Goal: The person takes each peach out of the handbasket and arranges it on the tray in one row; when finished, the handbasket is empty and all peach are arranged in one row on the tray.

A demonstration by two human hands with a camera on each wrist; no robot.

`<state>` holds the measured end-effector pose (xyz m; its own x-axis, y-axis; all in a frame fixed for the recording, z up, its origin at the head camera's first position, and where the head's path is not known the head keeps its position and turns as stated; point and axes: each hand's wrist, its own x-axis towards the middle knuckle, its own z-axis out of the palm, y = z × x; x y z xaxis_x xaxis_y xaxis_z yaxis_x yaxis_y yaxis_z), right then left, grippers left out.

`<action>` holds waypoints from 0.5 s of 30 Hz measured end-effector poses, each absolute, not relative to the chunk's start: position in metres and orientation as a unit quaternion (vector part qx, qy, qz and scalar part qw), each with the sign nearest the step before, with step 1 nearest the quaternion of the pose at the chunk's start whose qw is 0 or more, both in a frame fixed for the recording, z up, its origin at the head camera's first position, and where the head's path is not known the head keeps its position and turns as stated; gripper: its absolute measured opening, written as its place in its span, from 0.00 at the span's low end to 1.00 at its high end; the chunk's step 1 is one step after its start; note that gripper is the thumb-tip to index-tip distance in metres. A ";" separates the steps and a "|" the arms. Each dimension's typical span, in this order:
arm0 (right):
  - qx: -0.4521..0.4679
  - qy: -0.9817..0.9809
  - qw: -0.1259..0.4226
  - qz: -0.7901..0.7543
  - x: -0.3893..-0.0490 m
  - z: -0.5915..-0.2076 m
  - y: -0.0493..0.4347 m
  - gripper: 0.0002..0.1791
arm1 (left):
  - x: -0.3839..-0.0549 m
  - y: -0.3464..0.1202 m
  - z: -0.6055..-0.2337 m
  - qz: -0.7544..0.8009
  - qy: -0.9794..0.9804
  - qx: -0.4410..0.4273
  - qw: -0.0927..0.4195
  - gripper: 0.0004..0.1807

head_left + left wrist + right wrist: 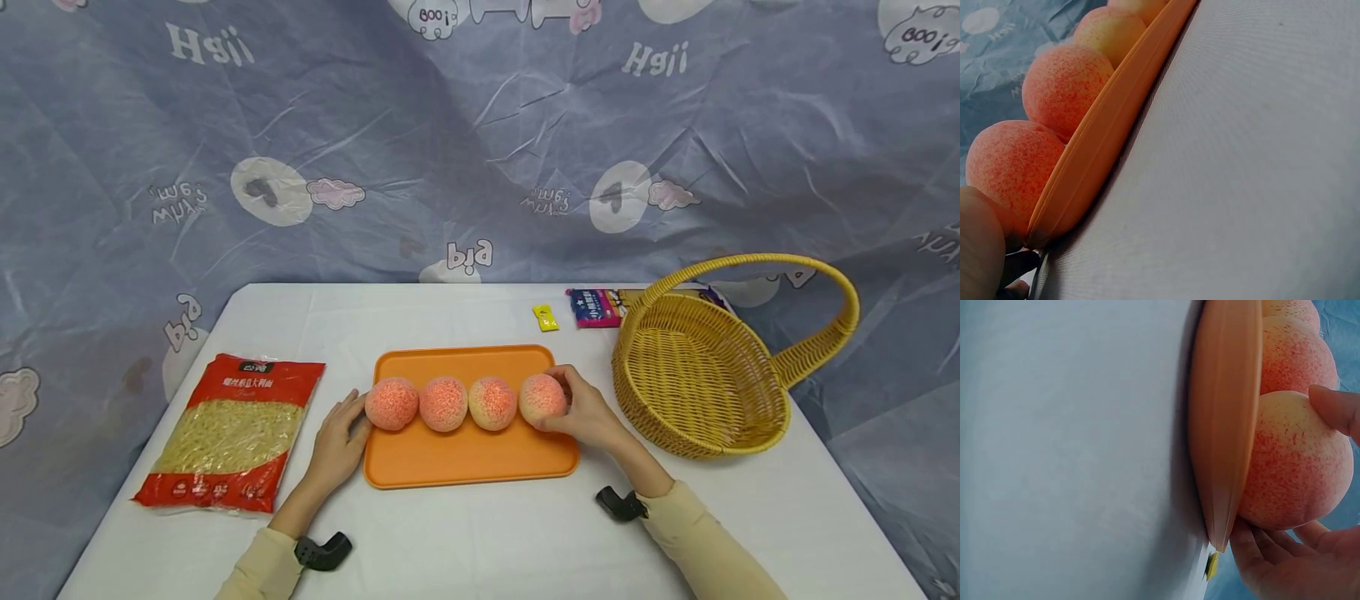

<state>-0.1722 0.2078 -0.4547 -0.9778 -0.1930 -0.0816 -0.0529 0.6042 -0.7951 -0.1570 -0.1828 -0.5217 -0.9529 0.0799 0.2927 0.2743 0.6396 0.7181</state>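
Observation:
Four round things would be a count, so I see several pinkish-red and yellow peaches (pixel 443 404) in a row along an orange tray (pixel 472 463). My right hand (pixel 588 410) holds the rightmost peach (pixel 542 399), thumb on the near side and fingers round the far side. In the right wrist view this peach (pixel 1297 465) sits by the tray's rim, its neighbour right behind it. At the tray's left end, my left hand (pixel 340 442) has its relaxed fingers at the rim beside the leftmost peach (pixel 392 403). The left wrist view shows only part of that hand (pixel 982 244).
A red bag of pasta (pixel 232 433) lies on the left of the white table (pixel 450 533). To the right stands a yellow wicker basket (pixel 637 417) with a tall handle. Behind it are a purple snack packet (pixel 595 308) and a small yellow packet (pixel 545 317).

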 end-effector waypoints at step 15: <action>-0.092 0.897 0.092 -0.423 -0.172 -0.452 0.208 0.46 | -0.157 -0.183 -0.521 -0.414 -0.896 -0.102 0.123 0.23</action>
